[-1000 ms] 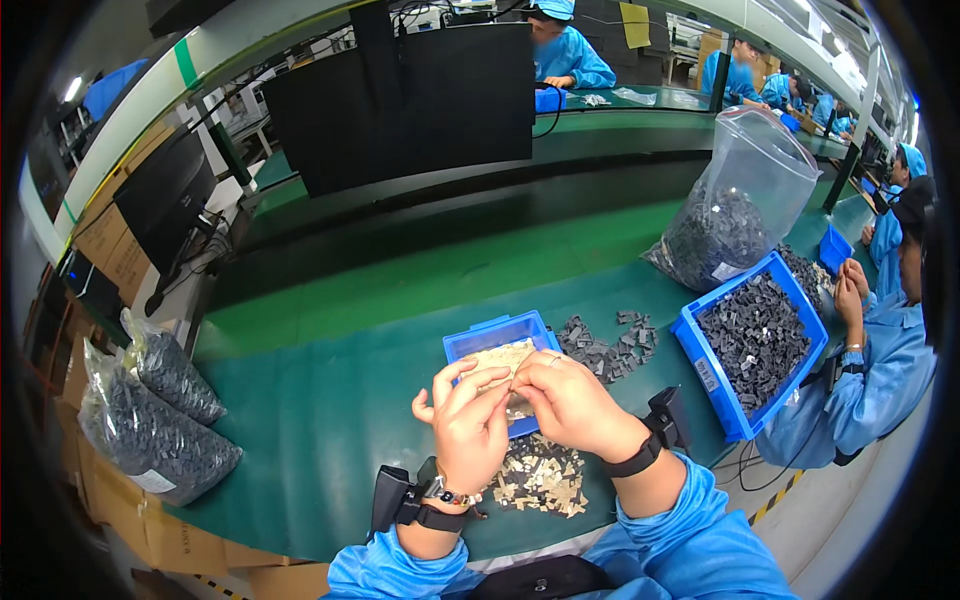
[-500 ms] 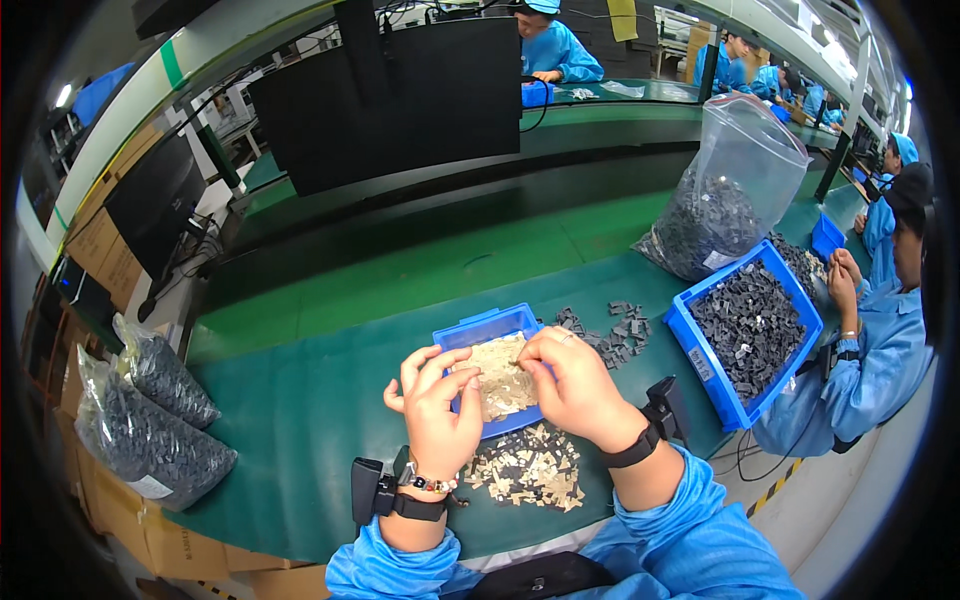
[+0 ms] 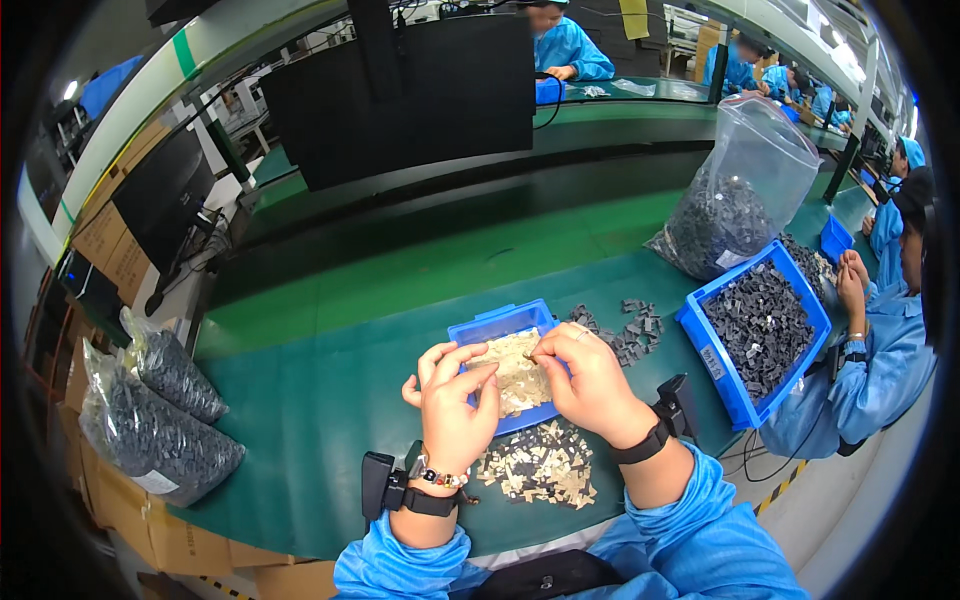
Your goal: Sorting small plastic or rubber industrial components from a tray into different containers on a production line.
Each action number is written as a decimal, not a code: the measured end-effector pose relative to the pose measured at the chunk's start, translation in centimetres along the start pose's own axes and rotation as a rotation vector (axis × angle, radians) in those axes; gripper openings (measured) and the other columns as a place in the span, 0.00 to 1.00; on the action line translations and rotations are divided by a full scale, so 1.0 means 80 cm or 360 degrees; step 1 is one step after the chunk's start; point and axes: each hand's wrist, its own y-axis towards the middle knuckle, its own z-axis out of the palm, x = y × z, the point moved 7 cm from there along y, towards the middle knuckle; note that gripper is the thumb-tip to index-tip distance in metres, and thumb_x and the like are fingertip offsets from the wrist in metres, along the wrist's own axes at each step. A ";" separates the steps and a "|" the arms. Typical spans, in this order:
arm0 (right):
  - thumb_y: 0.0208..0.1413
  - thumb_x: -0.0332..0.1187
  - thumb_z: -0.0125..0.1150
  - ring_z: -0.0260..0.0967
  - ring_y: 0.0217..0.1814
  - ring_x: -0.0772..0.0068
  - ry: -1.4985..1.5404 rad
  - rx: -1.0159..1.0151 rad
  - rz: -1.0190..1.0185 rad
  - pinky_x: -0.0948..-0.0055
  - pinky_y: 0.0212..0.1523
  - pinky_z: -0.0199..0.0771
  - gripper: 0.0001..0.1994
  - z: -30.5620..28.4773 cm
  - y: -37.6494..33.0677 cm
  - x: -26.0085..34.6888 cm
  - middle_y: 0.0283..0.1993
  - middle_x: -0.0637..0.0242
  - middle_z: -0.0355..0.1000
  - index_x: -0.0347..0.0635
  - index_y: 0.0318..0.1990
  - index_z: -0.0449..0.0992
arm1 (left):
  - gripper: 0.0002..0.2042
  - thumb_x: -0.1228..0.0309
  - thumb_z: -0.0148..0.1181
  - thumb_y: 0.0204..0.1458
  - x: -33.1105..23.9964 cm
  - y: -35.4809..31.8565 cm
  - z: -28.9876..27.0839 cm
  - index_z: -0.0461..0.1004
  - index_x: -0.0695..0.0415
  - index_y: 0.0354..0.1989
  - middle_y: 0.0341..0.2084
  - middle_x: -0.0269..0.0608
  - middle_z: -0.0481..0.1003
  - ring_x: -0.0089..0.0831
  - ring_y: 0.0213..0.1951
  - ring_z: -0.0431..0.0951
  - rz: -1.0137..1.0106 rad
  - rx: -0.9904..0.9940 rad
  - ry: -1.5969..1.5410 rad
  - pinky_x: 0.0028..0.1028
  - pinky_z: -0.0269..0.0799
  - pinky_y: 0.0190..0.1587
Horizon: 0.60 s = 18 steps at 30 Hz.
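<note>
A blue bin [image 3: 490, 322] of thin cream pieces [image 3: 517, 372] stands in front of me. Over its left side is my left hand [image 3: 455, 405], thumb and index finger drawn together; anything between them is too small to make out. My right hand [image 3: 592, 388] hovers over the bin's right side, its thumb and forefinger pinching a small dark piece [image 3: 530, 357]. Nearer to me, cream and dark pieces [image 3: 540, 465] lie in a loose pile. Black plastic pieces [image 3: 632, 332] are scattered beyond my right hand.
A larger blue bin [image 3: 745, 405] of black pieces and a big clear bag [image 3: 735, 215] stand at right. Two filled bags [image 3: 165, 440] lean at left. A dark monitor panel [image 3: 400, 100] hangs ahead. A co-worker [image 3: 850, 390] sits close on the right.
The whole view has shifted slightly, so things sit a little further right. Both hands stay over the bin, with only small finger movements.
</note>
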 end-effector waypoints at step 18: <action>0.41 0.20 0.62 0.70 0.37 0.61 0.0043 0.0060 -0.0410 0.65 0.38 0.67 0.09 0.002 -0.002 0.026 0.32 0.65 0.71 0.41 0.32 0.75 | 0.06 0.66 0.61 0.53 0.006 0.005 0.012 0.81 0.51 0.27 0.47 0.33 0.75 0.38 0.55 0.64 -0.0030 0.0394 -0.0817 0.38 0.59 0.59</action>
